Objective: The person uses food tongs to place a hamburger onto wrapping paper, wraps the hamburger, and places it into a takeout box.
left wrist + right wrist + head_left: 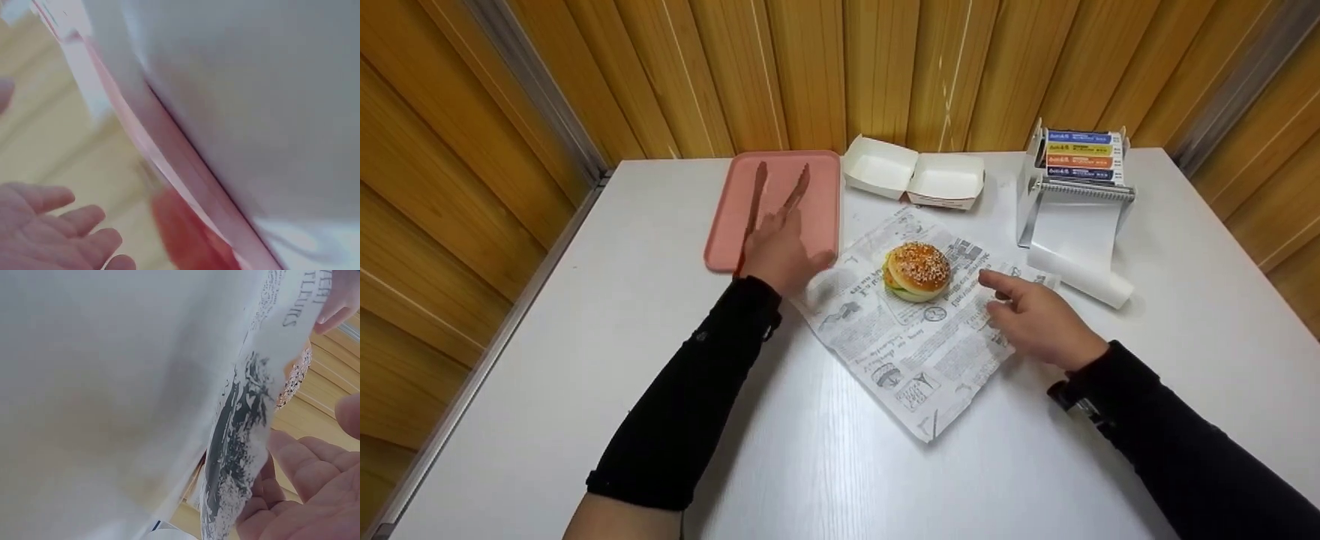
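Observation:
A sesame-bun burger (pixel 916 271) sits on a sheet of newspaper-print wrapping paper (pixel 915 352), turned cornerwise on the table. My left hand (pixel 780 255) is over the front of a pink tray (pixel 724 232), beside the tongs (pixel 756 196) lying there spread apart. In the left wrist view its fingers (pixel 84 219) are loosely extended, with nothing between them; a blurred red shape (pixel 185 230) shows past the tray's rim. My right hand (pixel 1039 319) is at the paper's right corner, fingers loosely bent and holding nothing; whether they touch the paper I cannot tell.
Behind the paper stands an unfolded white takeaway box (pixel 949 180). At the back right is a label dispenser (pixel 1084 161) with several coloured rolls, its white strip (pixel 1076 277) curling down onto the table. Wood-panelled walls (pixel 885 67) border the white table (pixel 607 315).

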A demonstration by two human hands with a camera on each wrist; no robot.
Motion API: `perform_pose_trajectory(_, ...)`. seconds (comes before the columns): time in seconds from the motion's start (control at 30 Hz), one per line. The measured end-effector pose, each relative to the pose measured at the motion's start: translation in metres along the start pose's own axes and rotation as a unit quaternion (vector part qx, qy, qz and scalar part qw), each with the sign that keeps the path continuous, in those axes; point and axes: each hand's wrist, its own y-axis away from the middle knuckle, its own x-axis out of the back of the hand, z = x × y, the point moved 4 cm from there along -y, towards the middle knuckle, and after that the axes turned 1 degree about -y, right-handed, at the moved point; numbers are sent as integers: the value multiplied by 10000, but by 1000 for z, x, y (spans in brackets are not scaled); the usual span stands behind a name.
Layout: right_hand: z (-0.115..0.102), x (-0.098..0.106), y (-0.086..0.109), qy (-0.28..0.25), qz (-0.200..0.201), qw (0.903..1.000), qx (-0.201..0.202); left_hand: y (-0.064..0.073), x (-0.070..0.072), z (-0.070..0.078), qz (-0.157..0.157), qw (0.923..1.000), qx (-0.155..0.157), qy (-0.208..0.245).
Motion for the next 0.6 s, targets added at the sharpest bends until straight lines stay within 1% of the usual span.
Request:
perform_pose_trajectory(0.07,-1,1,-1,43,21,10000,20,11,-7,14,-331,9989,-268,-219)
perform_pose_trajectory(0.13,-2,3,-2,86,71,9999,31,21,-15,27,-701,9953,-485,-464)
perform_pose_trajectory(0.2,-4,5,-4,119,129,9998,19,28,-22,39,-1014,9906,-642,-660)
perform_pose_trajectory(0.27,-5,7,-6,105,175,9998,2,31,-29,46,-1203,9866,-722,-838)
perform_pose_trajectory(0.37,-8,10,-9,60,204,9998,-51,34,-40,51,-1456,9796,-809,-1124)
perform_pose_trajectory(0.47,-11,13,-12,60,219,9997,-101,37,-49,52,-1669,9728,-915,-1323)
perform_pose_trajectory(0.6,-16,20,-20,146,264,9995,-123,42,-54,54,-1900,9637,-969,-1605)
